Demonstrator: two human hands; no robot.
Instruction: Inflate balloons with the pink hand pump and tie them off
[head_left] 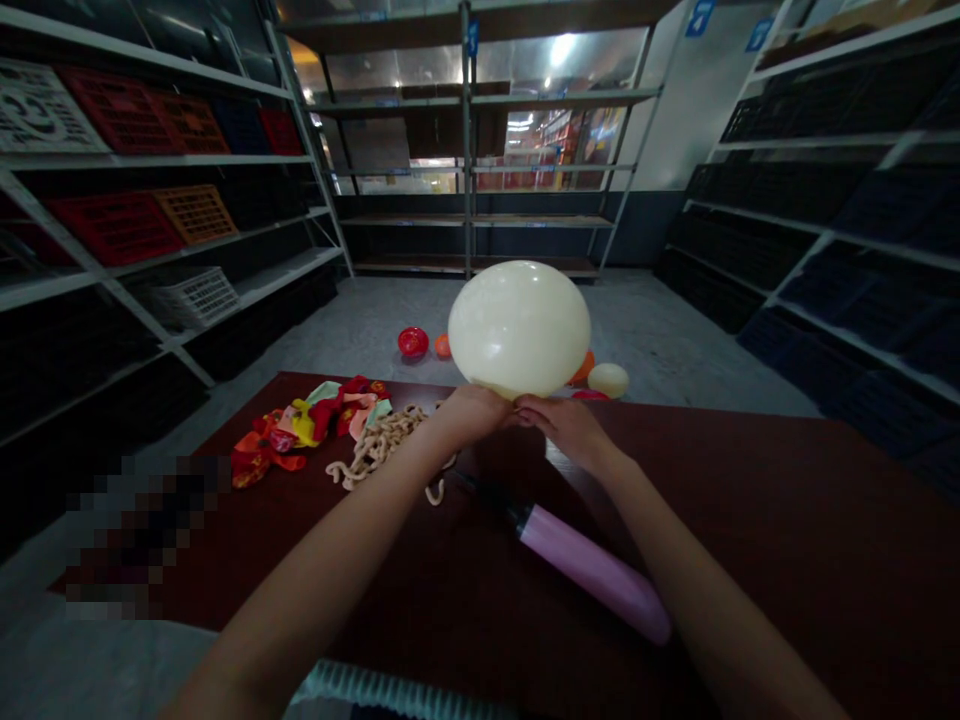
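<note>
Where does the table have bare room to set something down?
Widest: the table between the right forearm and the right edge. Smaller: between the left forearm and the pink pump. Crowded: the far left, with limp balloons and a beige tangle; also the far middle, where left hand and right hand hold the cream balloon.

Shelving units (468,150) line three sides of a dimly lit grey floor (337,325).

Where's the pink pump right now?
In the head view, the pink pump lies on the dark table, right of centre, below the large pale balloon, beside the right forearm.
</note>
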